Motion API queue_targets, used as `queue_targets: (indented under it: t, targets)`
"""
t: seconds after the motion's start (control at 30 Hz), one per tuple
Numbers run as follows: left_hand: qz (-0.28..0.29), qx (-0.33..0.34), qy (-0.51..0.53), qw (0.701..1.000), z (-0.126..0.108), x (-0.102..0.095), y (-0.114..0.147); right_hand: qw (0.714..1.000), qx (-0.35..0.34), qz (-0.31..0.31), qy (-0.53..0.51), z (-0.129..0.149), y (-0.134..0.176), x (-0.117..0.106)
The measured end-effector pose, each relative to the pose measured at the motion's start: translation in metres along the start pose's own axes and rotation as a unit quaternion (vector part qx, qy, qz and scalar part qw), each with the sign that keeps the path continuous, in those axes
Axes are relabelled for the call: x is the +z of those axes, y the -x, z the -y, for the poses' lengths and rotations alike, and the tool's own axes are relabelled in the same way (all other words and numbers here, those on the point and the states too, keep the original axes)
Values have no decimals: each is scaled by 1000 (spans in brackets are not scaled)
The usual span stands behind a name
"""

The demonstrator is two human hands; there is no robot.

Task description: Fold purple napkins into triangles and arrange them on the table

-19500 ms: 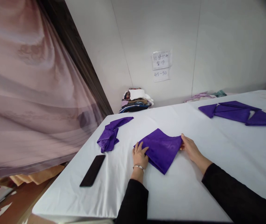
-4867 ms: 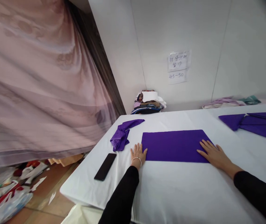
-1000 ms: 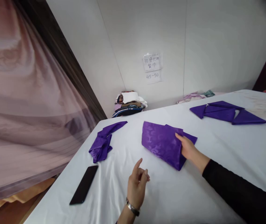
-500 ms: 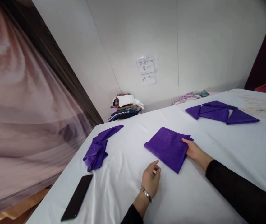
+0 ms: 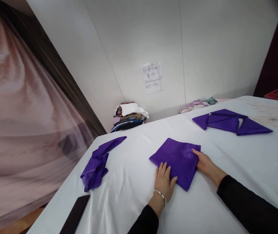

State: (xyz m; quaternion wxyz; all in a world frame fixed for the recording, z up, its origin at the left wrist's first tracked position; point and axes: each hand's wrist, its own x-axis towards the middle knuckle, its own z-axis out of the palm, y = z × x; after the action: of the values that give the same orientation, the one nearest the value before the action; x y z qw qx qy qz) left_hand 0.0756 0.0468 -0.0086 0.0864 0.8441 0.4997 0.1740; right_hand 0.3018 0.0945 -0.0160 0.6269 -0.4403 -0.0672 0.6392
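Purple folded square cloth (image 5: 179, 161) lies on the white-covered table (image 5: 121, 198). The right hand (image 5: 204, 163) pinches its right edge; the left hand (image 5: 164, 183), thumb spread, rests on its near-left edge. This seems a folding step; next probably needs careful flattening.

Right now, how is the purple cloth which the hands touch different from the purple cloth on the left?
The middle cloth is roughly four-sided; the left cloth lies bunched. The left hand and right hand touch the middle cloth; neither touches the left cloth. Both cloths are purple.
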Motion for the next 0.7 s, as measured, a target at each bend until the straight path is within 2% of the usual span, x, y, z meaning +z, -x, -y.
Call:
queue_targets:
  t: [0.2,0.43,0.57,0.7]
  targets:
    - [46,-62,-30,997,-3,-1,-1,1000,8,10,5,0,-4,3]
    - [40,-72,-25,996,-1,1,1,999,11,27,14,3,-2,3]
    - [28,-79,-17,996,2,4,1,997,-65,21,37,8,-5,-6]
    - [22,-77,-14,997,5,7,0,984,-154,-52,75,21,-9,-20]
